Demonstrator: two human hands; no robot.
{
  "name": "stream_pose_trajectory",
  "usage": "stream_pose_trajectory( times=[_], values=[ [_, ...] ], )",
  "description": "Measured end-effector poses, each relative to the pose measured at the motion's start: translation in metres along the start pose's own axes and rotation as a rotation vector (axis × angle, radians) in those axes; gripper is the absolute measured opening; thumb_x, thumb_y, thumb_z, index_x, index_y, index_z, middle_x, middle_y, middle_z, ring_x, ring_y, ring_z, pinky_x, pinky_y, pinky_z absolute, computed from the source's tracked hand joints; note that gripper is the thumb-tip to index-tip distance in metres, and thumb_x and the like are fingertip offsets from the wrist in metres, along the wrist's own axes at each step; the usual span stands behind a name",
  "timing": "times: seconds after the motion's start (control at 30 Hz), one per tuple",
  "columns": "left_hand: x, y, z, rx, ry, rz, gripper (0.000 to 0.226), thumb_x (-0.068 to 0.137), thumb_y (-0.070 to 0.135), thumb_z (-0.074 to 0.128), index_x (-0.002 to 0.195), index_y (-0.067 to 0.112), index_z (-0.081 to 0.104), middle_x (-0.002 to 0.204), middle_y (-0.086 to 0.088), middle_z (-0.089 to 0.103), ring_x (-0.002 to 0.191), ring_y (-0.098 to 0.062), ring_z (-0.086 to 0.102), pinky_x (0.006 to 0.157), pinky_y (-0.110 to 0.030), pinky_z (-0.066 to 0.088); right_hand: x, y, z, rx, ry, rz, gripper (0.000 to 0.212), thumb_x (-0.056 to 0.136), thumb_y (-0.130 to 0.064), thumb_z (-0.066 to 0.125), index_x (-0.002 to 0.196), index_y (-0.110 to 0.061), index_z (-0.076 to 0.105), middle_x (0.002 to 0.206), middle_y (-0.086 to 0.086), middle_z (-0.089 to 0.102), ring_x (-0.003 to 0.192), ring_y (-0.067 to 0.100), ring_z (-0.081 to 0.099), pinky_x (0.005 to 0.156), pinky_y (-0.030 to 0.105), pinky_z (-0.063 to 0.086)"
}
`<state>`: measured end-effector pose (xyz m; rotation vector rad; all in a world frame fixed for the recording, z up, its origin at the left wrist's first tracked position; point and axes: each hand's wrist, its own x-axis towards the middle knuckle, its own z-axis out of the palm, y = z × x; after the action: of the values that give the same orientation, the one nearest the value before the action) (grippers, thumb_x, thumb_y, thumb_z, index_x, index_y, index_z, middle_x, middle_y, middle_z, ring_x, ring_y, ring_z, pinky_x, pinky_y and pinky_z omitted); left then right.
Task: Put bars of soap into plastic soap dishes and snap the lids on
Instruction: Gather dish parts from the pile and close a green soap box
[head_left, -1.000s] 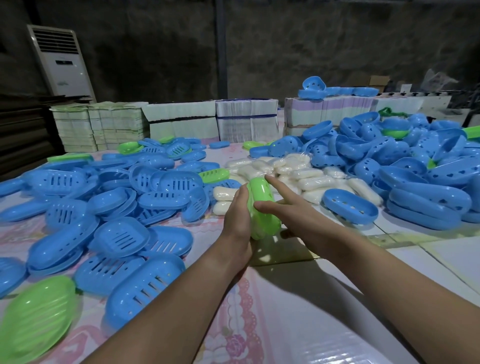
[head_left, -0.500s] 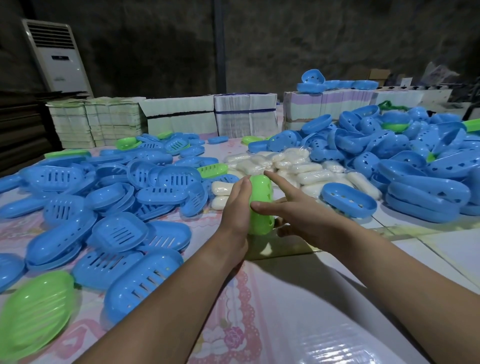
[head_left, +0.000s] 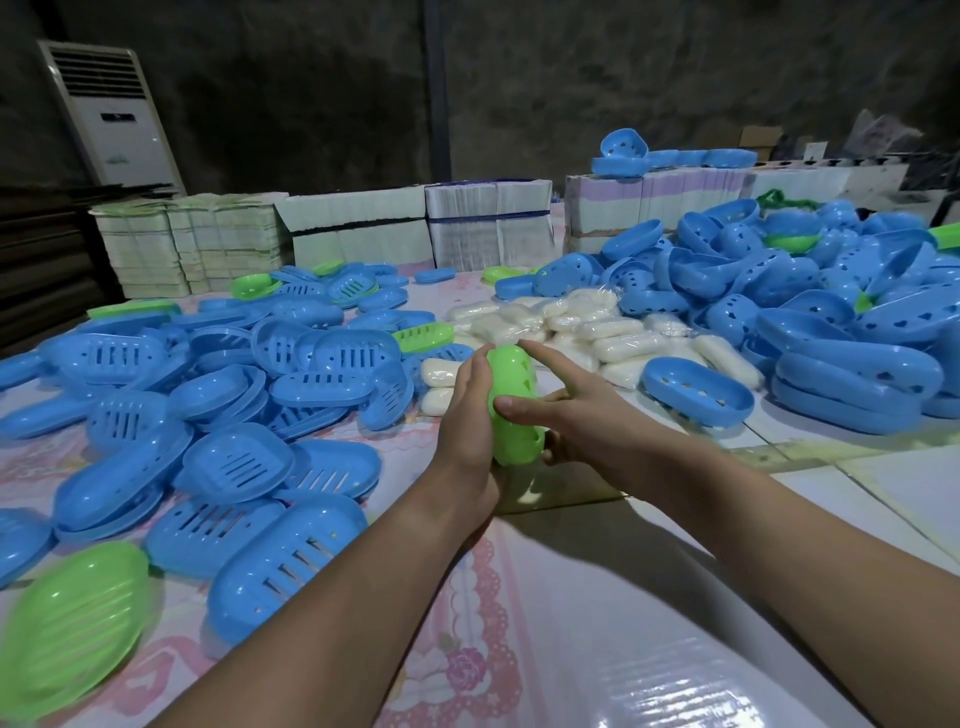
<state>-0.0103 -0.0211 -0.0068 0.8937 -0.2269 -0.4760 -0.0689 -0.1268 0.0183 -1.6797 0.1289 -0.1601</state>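
A closed green soap dish (head_left: 511, 400) stands on edge between my two hands at the table's middle. My left hand (head_left: 470, 415) holds its left side with the palm against it. My right hand (head_left: 566, 421) grips its right side, thumb laid over the top, index finger stretched forward along it. Whatever is inside the dish is hidden. Wrapped white soap bars (head_left: 587, 332) lie in a heap just beyond my hands. Blue slotted lids (head_left: 234, 462) pile up on the left, and blue dish bases (head_left: 841, 338) on the right.
A single blue base (head_left: 696, 384) lies right of my hands. A green lid (head_left: 72, 623) sits at the near left. Bundled stacks of flat cartons (head_left: 488, 223) line the table's far edge. A white air conditioner (head_left: 111, 114) stands back left.
The green dish has stayed clamped between both hands, which shifted only slightly. The camera tilted a little.
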Motion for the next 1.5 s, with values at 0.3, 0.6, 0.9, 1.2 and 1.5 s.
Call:
stream_pose_trajectory(
  times=[0.3, 0.6, 0.9, 1.2, 1.5],
  values=[
    [0.000, -0.003, 0.000, 0.227, 0.039, 0.095, 0.030, 0.106, 0.046, 0.041, 0.130, 0.035, 0.057, 0.130, -0.006, 0.064, 0.118, -0.029, 0.065, 0.089, -0.048, 0.056, -0.001, -0.006, -0.005, 0.102, -0.088, 0.118, 0.068, 0.083, -0.016, 0.076, 0.138, -0.044, 0.046, 0.100, 0.006, 0.071, 0.067, 0.013, 0.070, 0.053, 0.025, 0.050],
    [-0.002, 0.000, 0.001, 0.288, -0.023, 0.108, 0.024, 0.109, 0.042, 0.034, 0.120, 0.046, 0.056, 0.128, -0.003, 0.060, 0.113, -0.027, 0.064, 0.084, -0.049, 0.058, 0.001, -0.006, -0.017, 0.129, -0.215, 0.109, 0.059, 0.082, -0.020, 0.076, 0.130, -0.047, 0.054, 0.091, -0.002, 0.075, 0.080, 0.010, 0.070, 0.063, 0.029, 0.052],
    [-0.007, -0.002, 0.003, 0.321, 0.028, 0.145, 0.021, 0.108, 0.041, 0.037, 0.120, 0.043, 0.055, 0.129, -0.005, 0.060, 0.120, -0.032, 0.062, 0.093, -0.053, 0.054, -0.001, -0.008, -0.018, 0.118, -0.256, 0.131, 0.059, 0.084, -0.020, 0.075, 0.131, -0.047, 0.052, 0.097, 0.005, 0.073, 0.076, 0.016, 0.069, 0.069, 0.032, 0.055],
    [-0.010, -0.002, 0.003, 0.352, -0.012, 0.175, 0.028, 0.108, 0.025, 0.038, 0.114, 0.033, 0.064, 0.135, -0.008, 0.062, 0.127, -0.028, 0.058, 0.109, -0.057, 0.045, -0.002, -0.008, -0.025, 0.083, -0.302, 0.112, 0.056, 0.079, -0.017, 0.079, 0.122, -0.047, 0.058, 0.096, 0.007, 0.071, 0.070, 0.026, 0.066, 0.060, 0.035, 0.055],
    [-0.007, 0.000, 0.000, 0.297, -0.063, 0.105, 0.023, 0.109, 0.032, 0.037, 0.111, 0.037, 0.060, 0.116, -0.009, 0.064, 0.103, -0.025, 0.062, 0.083, -0.042, 0.054, -0.002, -0.006, -0.021, 0.039, -0.252, 0.089, 0.068, 0.072, -0.024, 0.083, 0.127, -0.047, 0.050, 0.094, 0.007, 0.072, 0.067, 0.024, 0.065, 0.061, 0.036, 0.053]
  ],
)
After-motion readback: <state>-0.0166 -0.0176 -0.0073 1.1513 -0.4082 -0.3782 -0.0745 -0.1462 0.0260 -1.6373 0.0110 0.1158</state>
